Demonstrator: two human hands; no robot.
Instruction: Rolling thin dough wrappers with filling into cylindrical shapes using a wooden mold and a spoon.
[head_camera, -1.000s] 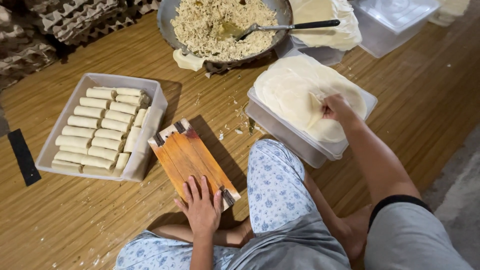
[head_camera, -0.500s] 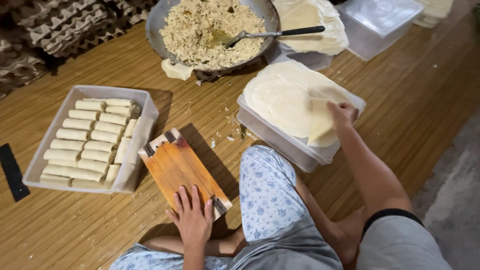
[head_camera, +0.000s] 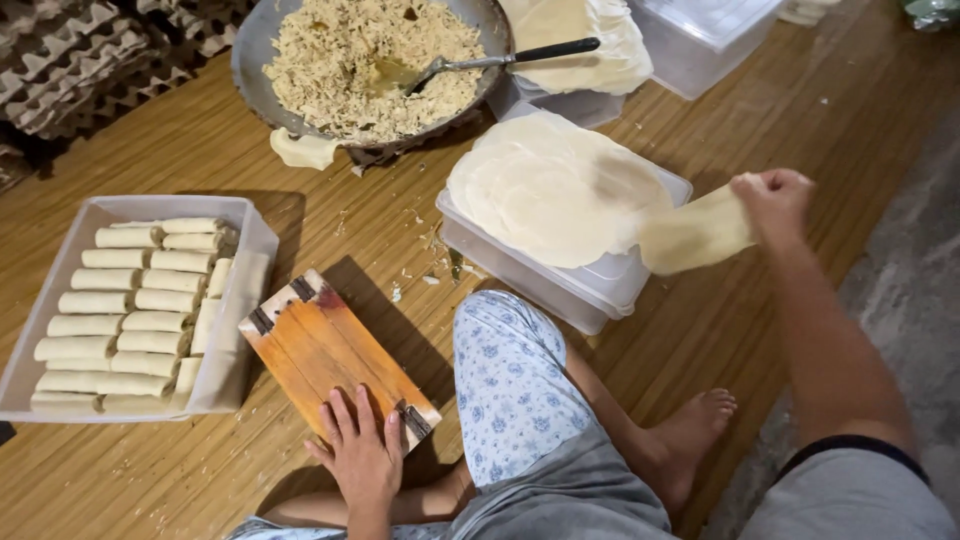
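My right hand (head_camera: 772, 200) pinches the edge of a thin pale wrapper sheet (head_camera: 692, 236) and lifts it off to the right of the wrapper stack (head_camera: 545, 190), which lies in a clear plastic tub (head_camera: 590, 292). My left hand (head_camera: 362, 455) rests flat, fingers spread, on the near end of an orange wooden board (head_camera: 325, 350) on the floor. Left of the board, a white tray (head_camera: 243, 235) holds several rolled wrappers (head_camera: 130, 305) in rows.
A large metal pan (head_camera: 252, 45) of shredded filling (head_camera: 345, 60) with a black-handled spoon (head_camera: 500, 58) sits at the far middle. More wrappers (head_camera: 590, 40) and clear tubs (head_camera: 705, 40) lie behind. Egg cartons (head_camera: 70, 60) are stacked far left. My folded legs occupy the near floor.
My right hand has peeled one wrapper off the stack and drawn it out to the right. My left hand has stayed on the board.
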